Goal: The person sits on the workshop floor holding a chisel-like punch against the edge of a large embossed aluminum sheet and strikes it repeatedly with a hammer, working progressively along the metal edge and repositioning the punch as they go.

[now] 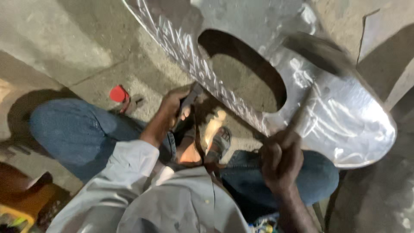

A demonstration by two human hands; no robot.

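A shiny sheet-metal panel [340, 116] with a large oval cut-out lies across my knees and the concrete floor. My left hand [172, 108] grips a small dark metal tool [189, 98] pressed against the panel's near edge. My right hand [282, 159] is closed on the wooden handle of a hammer [319, 54]; its dark head is raised and blurred above the panel's right part. I sit with my jeans-clad legs spread and a sandalled foot [220, 144] below the panel.
A small red object [118, 93] lies on the concrete floor to the left of my left hand. A brown and yellow stool-like object [26, 198] is at the lower left. A pale slab edge [399, 86] runs along the right.
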